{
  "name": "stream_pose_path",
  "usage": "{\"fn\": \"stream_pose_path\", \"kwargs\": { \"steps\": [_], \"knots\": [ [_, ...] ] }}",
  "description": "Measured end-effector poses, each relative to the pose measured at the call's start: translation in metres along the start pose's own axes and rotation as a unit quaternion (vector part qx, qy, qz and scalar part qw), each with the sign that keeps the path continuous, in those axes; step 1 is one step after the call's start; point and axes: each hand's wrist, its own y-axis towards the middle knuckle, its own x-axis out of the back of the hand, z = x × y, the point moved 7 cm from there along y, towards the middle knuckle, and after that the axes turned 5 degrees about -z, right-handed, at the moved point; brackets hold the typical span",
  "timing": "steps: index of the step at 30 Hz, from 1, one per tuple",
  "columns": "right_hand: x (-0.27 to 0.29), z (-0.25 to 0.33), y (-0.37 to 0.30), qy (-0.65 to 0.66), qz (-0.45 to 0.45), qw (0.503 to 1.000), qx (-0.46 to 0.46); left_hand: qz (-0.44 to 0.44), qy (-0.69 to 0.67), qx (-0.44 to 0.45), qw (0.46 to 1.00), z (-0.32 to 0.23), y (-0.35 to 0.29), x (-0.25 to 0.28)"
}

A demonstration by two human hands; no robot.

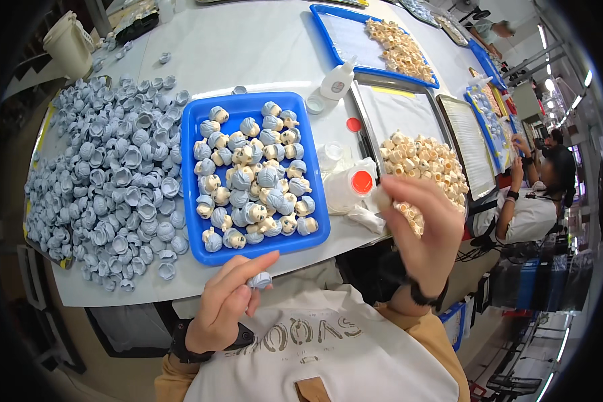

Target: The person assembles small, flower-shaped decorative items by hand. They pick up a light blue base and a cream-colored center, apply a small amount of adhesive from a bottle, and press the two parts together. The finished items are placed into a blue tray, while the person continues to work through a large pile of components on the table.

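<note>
My left hand point(224, 305) is closed around a small light-blue doll hair piece point(260, 280), just in front of the blue tray point(322, 236). On that tray stand several small doll heads point(255, 213), pale faces with blue hair. My right hand point(425, 234) is raised beside a white bottle with a red top point(362, 182). Its thumb and fingers pinch a small pale piece point(380, 199), blurred, whose kind I cannot make out. Behind that hand, pale face pieces point(425, 161) are heaped on a paper-lined metal tray point(360, 107).
A large heap of blue hair pieces point(124, 167) covers the table's left side. A white squeeze bottle point(338, 80) stands behind the blue tray. Farther back is another blue tray point(325, 33) with pale pieces. At right, a person point(532, 194) sits by more trays.
</note>
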Motion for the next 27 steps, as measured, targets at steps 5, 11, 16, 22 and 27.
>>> {"fn": "stream_pose_path", "kwargs": {
  "steps": [5, 11, 16, 22, 27],
  "knots": [
    [-0.011, -0.017, 0.013, -0.056, 0.065, 0.996, 0.009, 0.009, 0.044, -0.018, 0.999, 0.000, -0.001, 0.002],
    [-0.023, -0.019, 0.012, -0.092, 0.104, 0.989, 0.040, 0.009, -0.046, 0.041, 0.998, 0.007, -0.006, 0.003],
    [-0.018, -0.022, 0.010, -0.083, 0.083, 0.993, 0.022, -0.006, -0.082, 0.011, 0.997, 0.010, -0.005, 0.003],
    [-0.012, -0.025, -0.006, -0.022, 0.006, 0.999, -0.039, -0.050, -0.150, 0.005, 0.987, 0.012, -0.003, 0.008],
    [-0.034, 0.014, -0.030, 0.287, 0.066, 0.955, -0.024, -0.051, -0.138, -0.022, 0.989, 0.006, 0.005, 0.003]
  ]
}}
